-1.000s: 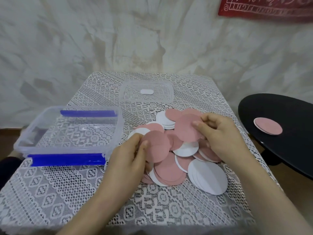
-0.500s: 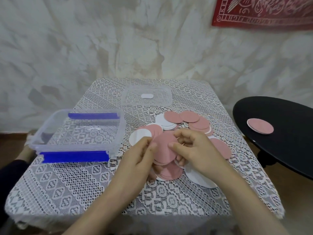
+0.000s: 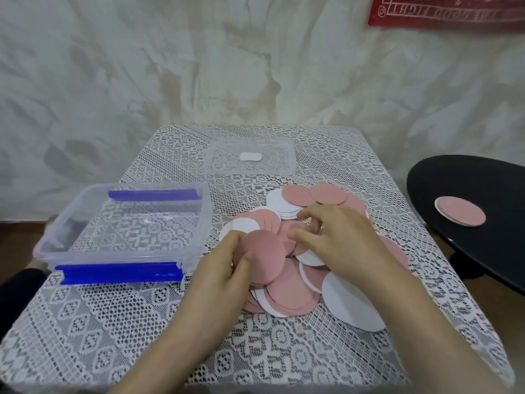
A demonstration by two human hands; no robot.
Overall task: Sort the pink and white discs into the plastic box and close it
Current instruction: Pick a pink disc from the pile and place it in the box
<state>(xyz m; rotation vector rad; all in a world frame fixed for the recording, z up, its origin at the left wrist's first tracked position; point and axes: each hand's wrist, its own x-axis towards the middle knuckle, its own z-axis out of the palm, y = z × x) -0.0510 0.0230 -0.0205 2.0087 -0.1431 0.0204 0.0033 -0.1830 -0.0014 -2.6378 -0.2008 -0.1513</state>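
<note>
Left hand (image 3: 224,270): gripping a pink disc (image 3: 262,255) between thumb and fingers.
Right hand (image 3: 343,240): curling its fingers into the disc pile (image 3: 287,294); grasp unclear.
Plastic box (image 3: 199,240): sitting open on the table (image 3: 113,336), just left of the pile.

The right hand (image 3: 341,237) covers the middle of the disc pile (image 3: 287,291); whether its blurred fingertips (image 3: 305,216) pinch a disc cannot be told. The left hand (image 3: 224,268) hides the edge of the pink disc (image 3: 264,251) it pinches. Picture edges cut off the red banner (image 3: 446,9) and black side table (image 3: 483,251).
</note>
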